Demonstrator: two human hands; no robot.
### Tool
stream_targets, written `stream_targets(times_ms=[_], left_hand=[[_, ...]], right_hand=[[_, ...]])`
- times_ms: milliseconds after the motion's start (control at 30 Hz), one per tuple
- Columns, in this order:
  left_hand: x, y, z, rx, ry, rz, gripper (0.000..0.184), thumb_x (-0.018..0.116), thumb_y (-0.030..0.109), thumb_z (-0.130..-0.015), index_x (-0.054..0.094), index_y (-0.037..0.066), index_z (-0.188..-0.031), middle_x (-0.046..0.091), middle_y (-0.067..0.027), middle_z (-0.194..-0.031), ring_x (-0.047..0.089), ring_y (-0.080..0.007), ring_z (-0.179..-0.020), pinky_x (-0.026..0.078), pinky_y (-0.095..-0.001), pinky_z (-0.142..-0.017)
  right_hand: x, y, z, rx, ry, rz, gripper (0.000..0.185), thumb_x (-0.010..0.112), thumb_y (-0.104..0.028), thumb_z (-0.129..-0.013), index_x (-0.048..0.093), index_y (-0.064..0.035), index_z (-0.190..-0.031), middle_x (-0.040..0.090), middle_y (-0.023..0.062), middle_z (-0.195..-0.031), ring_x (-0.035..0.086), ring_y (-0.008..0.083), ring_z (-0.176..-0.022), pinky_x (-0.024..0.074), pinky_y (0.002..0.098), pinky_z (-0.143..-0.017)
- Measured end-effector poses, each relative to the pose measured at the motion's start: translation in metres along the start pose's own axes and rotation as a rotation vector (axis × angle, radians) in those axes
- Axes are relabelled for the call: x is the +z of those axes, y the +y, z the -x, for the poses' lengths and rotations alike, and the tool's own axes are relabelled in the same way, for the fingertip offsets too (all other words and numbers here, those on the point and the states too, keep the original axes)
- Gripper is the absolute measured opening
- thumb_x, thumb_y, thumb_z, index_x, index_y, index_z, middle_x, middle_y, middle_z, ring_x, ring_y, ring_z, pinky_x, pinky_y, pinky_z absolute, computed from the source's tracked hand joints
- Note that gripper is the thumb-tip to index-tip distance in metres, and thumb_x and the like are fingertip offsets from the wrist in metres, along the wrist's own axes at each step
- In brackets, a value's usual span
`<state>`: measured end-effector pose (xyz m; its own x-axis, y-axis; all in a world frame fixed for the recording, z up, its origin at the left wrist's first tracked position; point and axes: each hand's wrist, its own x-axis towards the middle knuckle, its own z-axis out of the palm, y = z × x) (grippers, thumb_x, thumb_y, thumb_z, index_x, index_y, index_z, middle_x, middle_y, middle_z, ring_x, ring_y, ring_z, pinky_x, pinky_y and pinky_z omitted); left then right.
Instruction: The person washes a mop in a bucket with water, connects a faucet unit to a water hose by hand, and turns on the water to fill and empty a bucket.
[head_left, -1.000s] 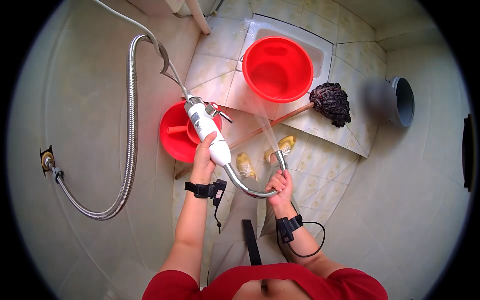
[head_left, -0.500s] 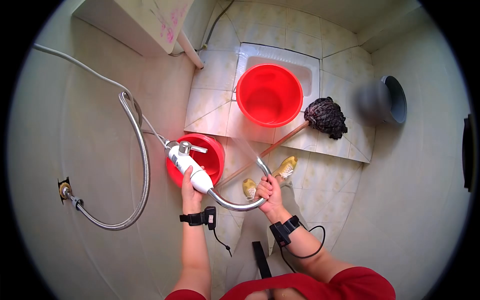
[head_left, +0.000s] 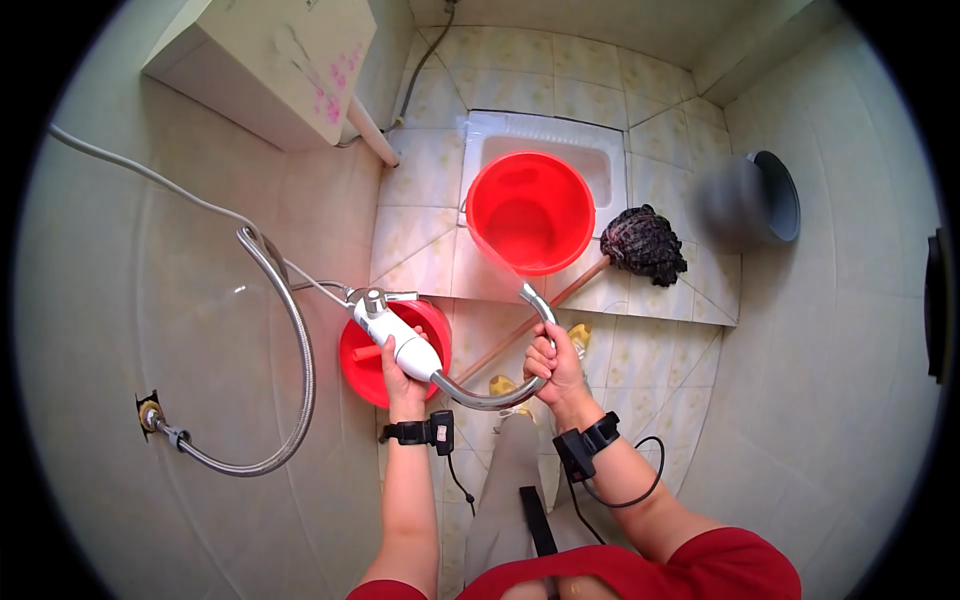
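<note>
An electric water-heating faucet [head_left: 402,345], with a white body and a curved chrome spout, is held up in front of me. Wrapped around the white body is my left hand [head_left: 402,375], its thumb on the near side. My right hand [head_left: 553,368] grips the chrome spout [head_left: 490,401] close to its outlet. Water sprays from the outlet towards the near rim of a large red bucket [head_left: 530,262], which stands at the squat toilet [head_left: 612,160]. Beneath the faucet body, a second red bucket [head_left: 365,385] sits on the lower floor with a red object inside.
A mop [head_left: 643,245] lies with its dark head on the raised step and its wooden handle slanting down left. A grey bin [head_left: 780,200] stands by the right wall. The faucet's braided hose [head_left: 300,370] loops to a wall fitting [head_left: 150,415]. A box-like unit [head_left: 270,70] hangs upper left.
The faucet has shifted slightly right and down in view with both hands. Its spray now reaches the large bucket's near rim. The whole view has also shifted a little.
</note>
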<state>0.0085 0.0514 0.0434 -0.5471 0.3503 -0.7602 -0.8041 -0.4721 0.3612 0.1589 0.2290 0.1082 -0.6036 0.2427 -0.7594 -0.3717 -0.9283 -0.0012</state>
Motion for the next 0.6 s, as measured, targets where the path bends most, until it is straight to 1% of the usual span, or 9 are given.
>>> stream_targets(times_ms=[100,267,333,367,400,467,600], left_hand=[[0.001,-0.003,-0.006,-0.052,-0.083,0.055,0.054,0.058,0.040,-0.077,0.049,-0.003,-0.107,0.060,-0.0122,-0.094,0.061,-0.0221,-0.083,0.052,-0.0355,-0.071],[0.003,-0.004,-0.014,-0.069,-0.171,0.049,0.056,0.056,0.042,-0.077,0.048,-0.004,-0.107,0.059,-0.0143,-0.096,0.060,-0.0235,-0.086,0.053,-0.0355,-0.072],[0.014,-0.002,-0.012,-0.129,-0.202,0.045,0.055,0.057,0.042,-0.077,0.048,-0.004,-0.107,0.059,-0.0151,-0.097,0.059,-0.0247,-0.087,0.053,-0.0357,-0.072],[0.011,0.000,-0.017,-0.139,-0.232,0.032,0.054,0.058,0.037,-0.078,0.043,-0.003,-0.111,0.059,-0.0166,-0.096,0.060,-0.0265,-0.087,0.050,-0.0352,-0.077],[0.012,-0.001,-0.018,-0.158,-0.242,0.043,0.055,0.057,0.038,-0.078,0.043,-0.004,-0.111,0.059,-0.0172,-0.096,0.060,-0.0269,-0.087,0.051,-0.0350,-0.077],[0.013,-0.001,-0.021,-0.150,-0.226,0.006,0.056,0.057,0.040,-0.077,0.045,-0.004,-0.110,0.058,-0.0171,-0.097,0.059,-0.0271,-0.086,0.053,-0.0348,-0.071],[0.014,-0.003,-0.026,-0.134,-0.227,-0.016,0.058,0.057,0.040,-0.077,0.042,-0.003,-0.114,0.058,-0.0173,-0.096,0.059,-0.0272,-0.086,0.053,-0.0348,-0.070]], right_hand=[[0.010,0.000,0.005,-0.050,-0.033,0.081,0.017,0.046,-0.022,-0.089,0.049,-0.0068,-0.081,0.037,-0.0037,-0.048,0.031,0.0049,-0.035,0.0262,0.0186,-0.030],[0.019,0.007,0.019,-0.134,-0.048,0.120,0.017,0.046,-0.022,-0.090,0.049,-0.0065,-0.081,0.038,-0.0035,-0.048,0.032,0.0051,-0.036,0.0264,0.0191,-0.031],[0.023,0.008,0.025,-0.164,-0.054,0.124,0.017,0.046,-0.021,-0.090,0.048,-0.0065,-0.081,0.038,-0.0035,-0.048,0.032,0.0053,-0.036,0.0267,0.0194,-0.031],[0.023,0.009,0.027,-0.186,-0.064,0.119,0.018,0.045,-0.021,-0.090,0.048,-0.0065,-0.081,0.038,-0.0034,-0.049,0.032,0.0054,-0.036,0.0271,0.0195,-0.032],[0.022,0.009,0.030,-0.211,-0.078,0.112,0.018,0.045,-0.021,-0.090,0.048,-0.0066,-0.080,0.038,-0.0034,-0.049,0.031,0.0056,-0.036,0.0274,0.0197,-0.032],[0.026,0.011,0.036,-0.220,-0.079,0.112,0.018,0.044,-0.021,-0.091,0.048,-0.0068,-0.080,0.038,-0.0034,-0.049,0.031,0.0055,-0.036,0.0277,0.0197,-0.033],[0.024,0.015,0.033,-0.273,-0.065,0.126,0.018,0.044,-0.021,-0.091,0.049,-0.0068,-0.080,0.039,-0.0033,-0.050,0.032,0.0051,-0.037,0.0279,0.0195,-0.033]])
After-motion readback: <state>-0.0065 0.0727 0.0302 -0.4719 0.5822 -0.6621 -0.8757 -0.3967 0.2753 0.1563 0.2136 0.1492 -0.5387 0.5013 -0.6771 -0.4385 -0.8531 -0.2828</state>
